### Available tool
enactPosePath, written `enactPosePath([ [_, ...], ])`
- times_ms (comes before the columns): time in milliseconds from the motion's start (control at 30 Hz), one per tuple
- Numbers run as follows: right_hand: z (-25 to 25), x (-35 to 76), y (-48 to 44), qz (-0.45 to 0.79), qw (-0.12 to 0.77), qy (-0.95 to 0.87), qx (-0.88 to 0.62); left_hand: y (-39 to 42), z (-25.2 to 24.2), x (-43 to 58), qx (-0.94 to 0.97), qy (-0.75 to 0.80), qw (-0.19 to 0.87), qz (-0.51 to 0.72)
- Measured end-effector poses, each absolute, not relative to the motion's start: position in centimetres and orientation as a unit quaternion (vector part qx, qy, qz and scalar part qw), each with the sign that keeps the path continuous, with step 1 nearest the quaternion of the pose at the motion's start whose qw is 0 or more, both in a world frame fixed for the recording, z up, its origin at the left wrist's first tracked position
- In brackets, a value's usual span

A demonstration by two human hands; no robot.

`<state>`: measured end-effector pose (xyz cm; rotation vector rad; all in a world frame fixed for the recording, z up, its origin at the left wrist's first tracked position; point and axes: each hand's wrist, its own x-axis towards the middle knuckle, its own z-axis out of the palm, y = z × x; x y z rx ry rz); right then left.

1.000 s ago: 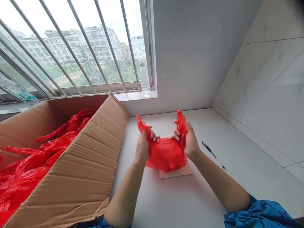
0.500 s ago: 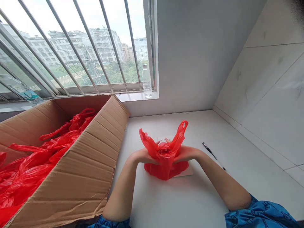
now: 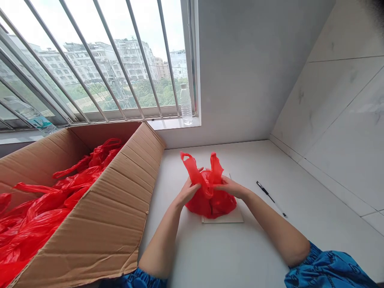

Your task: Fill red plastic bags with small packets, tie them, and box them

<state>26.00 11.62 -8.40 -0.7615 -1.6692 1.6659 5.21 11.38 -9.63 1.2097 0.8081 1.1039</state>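
A red plastic bag (image 3: 210, 206) with two upright handle loops sits bulging on the white table (image 3: 222, 256). My left hand (image 3: 189, 191) wraps around its left side near the neck, thumb in front and fingers partly hidden behind. On the opposite side, my right hand (image 3: 232, 187) grips the bag near the same height, its thumb lying across the front. What the bag contains is hidden by the red plastic. Partly under the bag lies a flat white pad-like thing (image 3: 223, 219), its front edge and right corner showing.
At left stands an open cardboard box (image 3: 99, 216) filled with several red plastic bags (image 3: 51, 204). A black-and-clear pen (image 3: 267, 192) lies right of my right hand. One clear bottle (image 3: 186, 105) stands on the windowsill; another bottle (image 3: 42, 122) leans behind the box.
Both hands have turned and drawn closer around the bag's neck. Its opening has narrowed, and the handle loops have come nearer together. More of the white pad shows beneath.
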Motion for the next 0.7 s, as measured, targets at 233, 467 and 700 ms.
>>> enactPosePath([
  [233, -7.4, 24.4, 11.2, 0.681, 0.543, -0.405, -0.278, 10.4, -7.8, 7.0, 0.463, 0.269, 0.671, 0.512],
  [467, -7.5, 23.7, 10.6, 0.746, 0.588, -0.205, -0.238, 11.0, -7.3, 8.2, 0.152, 0.197, 0.752, 0.611],
  [700, -7.6, 23.0, 9.9, 0.751, 0.545, -0.246, -0.279, 10.3, -7.5, 9.2, 0.334, 0.310, 0.652, 0.606],
])
